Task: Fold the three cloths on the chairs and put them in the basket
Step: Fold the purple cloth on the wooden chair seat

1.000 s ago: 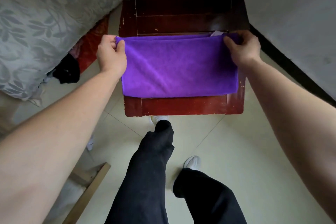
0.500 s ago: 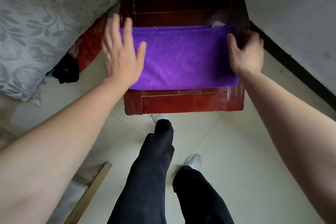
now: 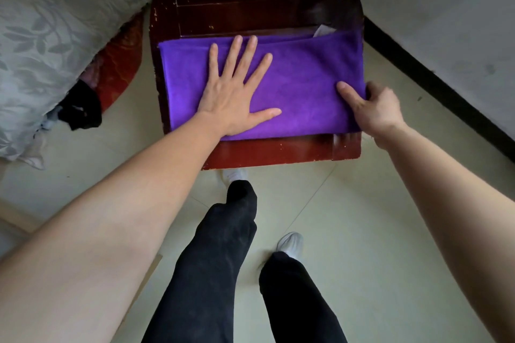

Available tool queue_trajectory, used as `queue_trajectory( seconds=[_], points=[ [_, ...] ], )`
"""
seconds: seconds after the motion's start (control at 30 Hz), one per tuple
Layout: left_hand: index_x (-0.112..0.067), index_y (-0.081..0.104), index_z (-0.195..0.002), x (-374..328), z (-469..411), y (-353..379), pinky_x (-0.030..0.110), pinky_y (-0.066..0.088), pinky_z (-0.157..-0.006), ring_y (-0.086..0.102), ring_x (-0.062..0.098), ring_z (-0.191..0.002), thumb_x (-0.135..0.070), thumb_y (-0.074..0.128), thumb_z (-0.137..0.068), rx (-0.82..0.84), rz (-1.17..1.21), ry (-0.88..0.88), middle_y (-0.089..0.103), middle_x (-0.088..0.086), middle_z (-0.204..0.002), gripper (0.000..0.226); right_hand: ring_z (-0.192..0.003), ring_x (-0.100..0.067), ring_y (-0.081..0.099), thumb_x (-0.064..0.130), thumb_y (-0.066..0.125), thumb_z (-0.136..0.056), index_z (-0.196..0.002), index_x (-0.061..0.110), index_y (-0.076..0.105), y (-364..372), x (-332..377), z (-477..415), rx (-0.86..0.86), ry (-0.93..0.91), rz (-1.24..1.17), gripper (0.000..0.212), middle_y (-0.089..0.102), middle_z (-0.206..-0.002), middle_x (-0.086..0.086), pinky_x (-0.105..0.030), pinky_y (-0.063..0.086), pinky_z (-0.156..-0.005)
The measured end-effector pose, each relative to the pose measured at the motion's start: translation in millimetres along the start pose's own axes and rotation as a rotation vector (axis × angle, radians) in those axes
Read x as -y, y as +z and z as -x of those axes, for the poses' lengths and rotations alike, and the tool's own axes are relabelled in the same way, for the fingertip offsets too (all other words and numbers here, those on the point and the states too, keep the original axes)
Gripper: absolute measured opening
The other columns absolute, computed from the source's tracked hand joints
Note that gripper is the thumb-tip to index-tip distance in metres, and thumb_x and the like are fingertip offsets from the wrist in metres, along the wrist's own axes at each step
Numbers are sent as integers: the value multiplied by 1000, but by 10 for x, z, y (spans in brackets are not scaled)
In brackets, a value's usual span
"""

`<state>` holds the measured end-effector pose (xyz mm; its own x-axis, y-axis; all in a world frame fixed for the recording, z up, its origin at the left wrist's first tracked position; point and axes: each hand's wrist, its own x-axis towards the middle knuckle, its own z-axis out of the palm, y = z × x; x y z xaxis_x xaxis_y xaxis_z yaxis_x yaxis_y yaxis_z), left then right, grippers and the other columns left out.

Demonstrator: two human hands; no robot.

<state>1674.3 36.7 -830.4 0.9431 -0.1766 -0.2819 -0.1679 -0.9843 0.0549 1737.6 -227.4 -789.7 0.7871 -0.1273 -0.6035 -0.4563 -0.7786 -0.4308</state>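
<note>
A purple cloth (image 3: 306,75), folded into a wide rectangle, lies on the seat of a dark red wooden chair (image 3: 250,8). My left hand (image 3: 234,89) presses flat on the cloth's left half with fingers spread. My right hand (image 3: 373,108) pinches the cloth's right edge near the front corner, thumb on top and fingers under the edge. A small white tag (image 3: 323,30) sticks out at the cloth's back right. No basket and no other cloths are in view.
A grey leaf-patterned bedcover (image 3: 50,36) fills the left side, with dark and red fabric (image 3: 80,111) bunched below it. A white wall with a black skirting (image 3: 434,75) runs along the right. My legs and white shoes stand on the pale tiled floor (image 3: 362,217).
My left hand let go of the back left corner and now lies flat on the cloth's left half. My right hand slid from the back right corner toward the front along the right edge.
</note>
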Motion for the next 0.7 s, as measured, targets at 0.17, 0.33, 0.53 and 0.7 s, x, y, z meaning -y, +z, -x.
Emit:
queue_trajectory(
  seconds=[0.17, 0.33, 0.53, 0.7],
  points=[
    [-20, -3, -157, -207, 1, -42, 71, 2, -112, -9, 42, -149, -104, 13, -57, 81, -17, -27, -10, 14, -164, 131, -65, -7, 62, 53, 76, -80, -83, 19, 63, -155, -70, 104, 57, 70, -271, 37, 66, -80, 6, -17, 50, -55],
    [-22, -6, -156, -193, -1, -230, 68, 1, -114, -12, 38, -149, -102, 20, -60, 188, 28, -16, -12, 14, -164, 127, -90, -18, 75, 49, 81, -75, -98, 12, 72, -235, 129, 220, 193, 110, -500, 44, 77, -101, -6, -34, 60, -82],
    [-18, 27, -153, 94, 396, -567, 47, 14, -120, 14, 29, -149, -61, 37, -94, -190, 628, -551, 12, 11, -163, 74, -95, -30, 72, 27, 76, -72, -108, 8, 66, -107, 706, 549, 165, -13, -535, 42, 75, -101, -13, -47, 58, -88],
    [-16, 26, -154, 691, 714, -731, 47, 18, -117, 25, 20, -147, -71, 20, -94, -4, 1667, -1183, 26, 6, -161, 82, -110, -26, 63, 34, 67, -78, -138, 17, 50, 390, 1278, 831, 140, -230, -153, 64, 70, -115, -3, -32, 47, -97]
  ],
)
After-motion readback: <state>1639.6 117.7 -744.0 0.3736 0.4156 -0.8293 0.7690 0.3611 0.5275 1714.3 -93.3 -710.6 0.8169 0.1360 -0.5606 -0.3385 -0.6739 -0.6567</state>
